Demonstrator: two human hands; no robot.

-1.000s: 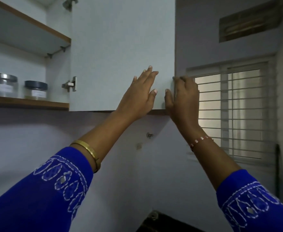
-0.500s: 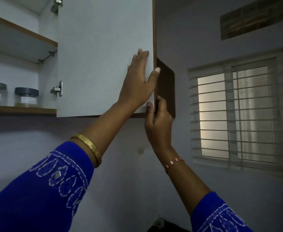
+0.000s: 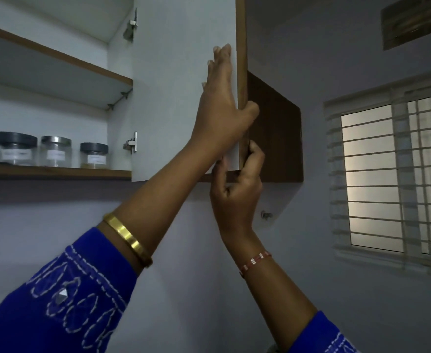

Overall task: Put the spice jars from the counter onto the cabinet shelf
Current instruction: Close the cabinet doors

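Note:
Three clear spice jars stand in a row on the lower cabinet shelf (image 3: pixel 56 171): a dark-lidded jar (image 3: pixel 15 149), a silver-lidded jar (image 3: pixel 55 151) and a smaller dark-lidded jar (image 3: pixel 94 155). The white cabinet door (image 3: pixel 173 85) hangs partly open to their right. My left hand (image 3: pixel 222 108) lies flat on the door's inner face, thumb hooked round its free edge. My right hand (image 3: pixel 237 192) grips that edge at the bottom corner. Neither hand holds a jar.
An upper shelf (image 3: pixel 56 54) sits above the jars. Two metal hinges (image 3: pixel 131 146) join the door to the cabinet. The brown cabinet side (image 3: pixel 273 138) shows behind the door. A barred window (image 3: pixel 392 174) is on the right wall.
The door has swung on its hinges and its white face looks narrower. My right hand dropped from the door's edge to its bottom corner. A third jar has come into view.

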